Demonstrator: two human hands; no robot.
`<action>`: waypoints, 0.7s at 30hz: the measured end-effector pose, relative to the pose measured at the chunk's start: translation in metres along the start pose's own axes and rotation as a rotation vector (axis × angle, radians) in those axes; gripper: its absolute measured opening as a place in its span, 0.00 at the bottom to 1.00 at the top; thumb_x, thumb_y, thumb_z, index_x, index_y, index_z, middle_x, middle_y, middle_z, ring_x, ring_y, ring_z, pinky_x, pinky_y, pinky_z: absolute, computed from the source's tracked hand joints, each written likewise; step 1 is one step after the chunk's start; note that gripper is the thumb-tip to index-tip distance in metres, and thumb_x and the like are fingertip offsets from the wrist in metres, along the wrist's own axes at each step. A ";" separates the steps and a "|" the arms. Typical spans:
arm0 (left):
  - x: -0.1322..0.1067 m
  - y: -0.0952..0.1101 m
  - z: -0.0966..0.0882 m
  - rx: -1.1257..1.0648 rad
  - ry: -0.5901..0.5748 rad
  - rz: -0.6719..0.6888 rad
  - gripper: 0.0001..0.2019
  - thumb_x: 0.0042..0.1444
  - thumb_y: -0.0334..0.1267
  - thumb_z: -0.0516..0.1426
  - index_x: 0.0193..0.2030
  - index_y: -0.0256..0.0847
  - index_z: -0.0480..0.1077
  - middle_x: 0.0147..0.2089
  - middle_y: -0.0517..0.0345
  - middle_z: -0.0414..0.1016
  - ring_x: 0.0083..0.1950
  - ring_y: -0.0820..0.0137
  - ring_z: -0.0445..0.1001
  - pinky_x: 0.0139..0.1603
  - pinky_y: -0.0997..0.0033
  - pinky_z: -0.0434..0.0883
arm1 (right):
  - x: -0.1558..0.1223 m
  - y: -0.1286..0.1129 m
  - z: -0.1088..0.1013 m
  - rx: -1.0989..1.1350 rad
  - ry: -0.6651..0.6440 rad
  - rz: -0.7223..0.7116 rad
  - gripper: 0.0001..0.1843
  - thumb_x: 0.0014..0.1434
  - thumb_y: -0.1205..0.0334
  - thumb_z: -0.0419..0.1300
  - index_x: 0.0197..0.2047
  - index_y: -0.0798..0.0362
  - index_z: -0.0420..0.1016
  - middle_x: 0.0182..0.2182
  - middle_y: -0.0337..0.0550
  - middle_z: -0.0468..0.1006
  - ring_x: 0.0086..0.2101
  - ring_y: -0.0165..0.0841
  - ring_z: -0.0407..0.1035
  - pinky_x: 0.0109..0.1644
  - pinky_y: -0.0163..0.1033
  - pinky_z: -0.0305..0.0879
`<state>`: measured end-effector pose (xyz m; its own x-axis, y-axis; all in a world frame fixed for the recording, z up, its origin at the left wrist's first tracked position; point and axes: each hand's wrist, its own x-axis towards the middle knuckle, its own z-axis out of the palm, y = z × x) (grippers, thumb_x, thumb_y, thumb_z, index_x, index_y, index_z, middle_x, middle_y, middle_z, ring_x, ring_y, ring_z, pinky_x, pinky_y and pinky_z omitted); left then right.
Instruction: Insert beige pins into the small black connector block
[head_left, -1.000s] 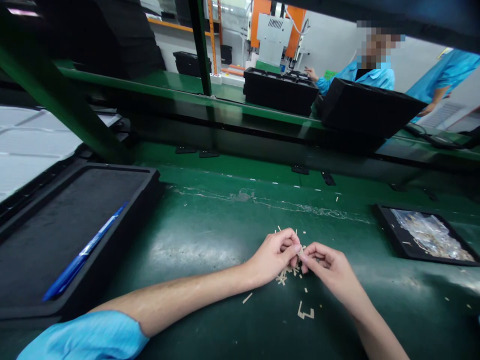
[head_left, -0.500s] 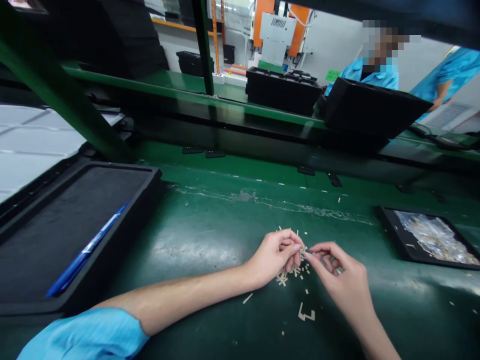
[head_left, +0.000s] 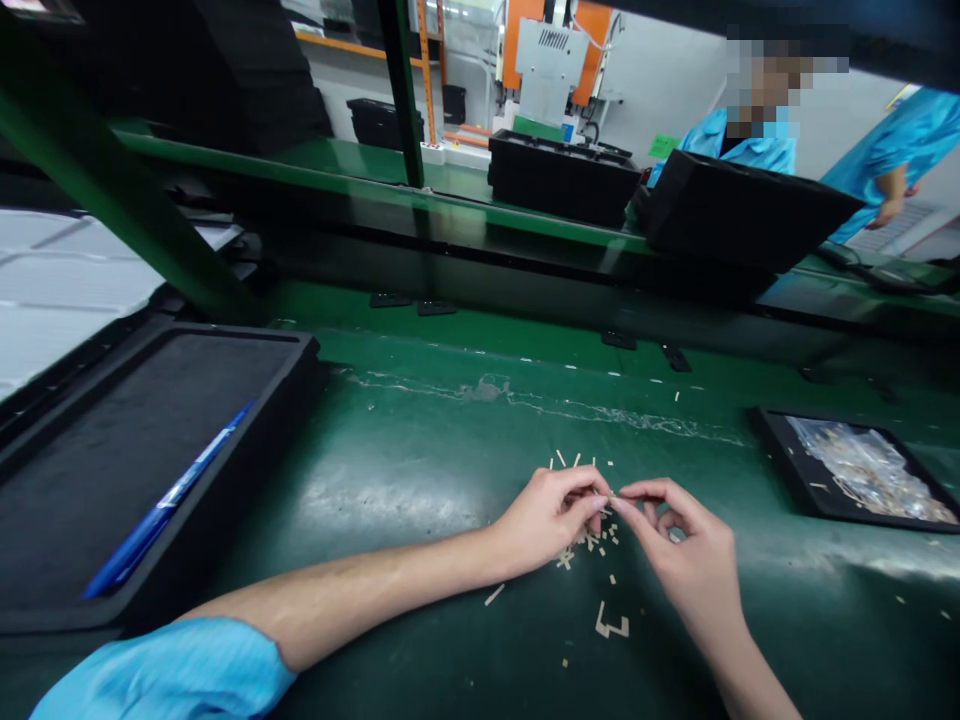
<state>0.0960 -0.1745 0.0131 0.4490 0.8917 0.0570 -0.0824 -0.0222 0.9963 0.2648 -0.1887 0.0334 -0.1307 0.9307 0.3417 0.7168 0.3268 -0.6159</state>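
Observation:
My left hand (head_left: 566,510) is closed in a pinch above a scatter of small beige pieces (head_left: 592,540) on the green tabletop (head_left: 405,460). Facing it, my right hand (head_left: 686,540) also pinches, thumb against forefinger. The fingertips of both hands meet at a tiny beige piece (head_left: 612,497), mostly covered by the fingers. Some of the scatter is hidden under my left hand. Closer to me lie a larger angular beige piece (head_left: 613,626) and a thin beige strip (head_left: 495,595).
At left, a black tray (head_left: 300,352) holds a blue pen (head_left: 169,505). A smaller black tray (head_left: 806,485) at right carries clear plastic bags (head_left: 862,465) with beige bits. Black bins (head_left: 562,180) stand on the shelf behind; two people in blue are beyond.
My fingertips have drawn together, and the beige piece between them shows less. The left hand has shifted slightly, uncovering strips behind it. A background person's arm has moved.

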 end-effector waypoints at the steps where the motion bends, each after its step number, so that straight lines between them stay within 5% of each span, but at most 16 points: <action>1: 0.000 0.001 -0.001 0.044 0.002 0.013 0.07 0.59 0.35 0.50 0.33 0.36 0.66 0.24 0.62 0.67 0.21 0.80 0.62 0.25 0.80 0.61 | -0.001 0.000 0.001 0.003 0.024 -0.045 0.06 0.55 0.60 0.60 0.30 0.52 0.74 0.25 0.39 0.73 0.22 0.28 0.63 0.23 0.32 0.58; 9: 0.000 0.000 -0.003 0.279 0.014 0.148 0.08 0.58 0.29 0.50 0.31 0.36 0.68 0.25 0.62 0.67 0.26 0.77 0.64 0.30 0.79 0.61 | 0.001 -0.004 0.001 -0.084 0.031 -0.395 0.06 0.56 0.72 0.58 0.35 0.52 0.75 0.29 0.42 0.76 0.28 0.31 0.68 0.31 0.36 0.64; 16: 0.000 -0.001 -0.004 0.236 -0.012 0.126 0.08 0.56 0.27 0.50 0.30 0.35 0.69 0.25 0.61 0.67 0.27 0.77 0.64 0.31 0.78 0.62 | 0.000 -0.004 0.003 -0.120 0.029 -0.442 0.06 0.54 0.73 0.58 0.33 0.54 0.73 0.28 0.42 0.75 0.28 0.30 0.67 0.33 0.35 0.64; 21: 0.000 0.004 -0.002 0.063 -0.007 0.001 0.07 0.57 0.32 0.51 0.31 0.35 0.68 0.23 0.61 0.68 0.23 0.79 0.62 0.27 0.79 0.62 | 0.002 0.001 0.001 -0.155 0.134 -0.309 0.03 0.55 0.69 0.59 0.30 0.53 0.72 0.25 0.39 0.73 0.23 0.27 0.64 0.28 0.34 0.60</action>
<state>0.0935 -0.1739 0.0168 0.4554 0.8884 0.0578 -0.0263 -0.0515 0.9983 0.2645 -0.1861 0.0325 -0.2737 0.7586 0.5914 0.7540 0.5509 -0.3577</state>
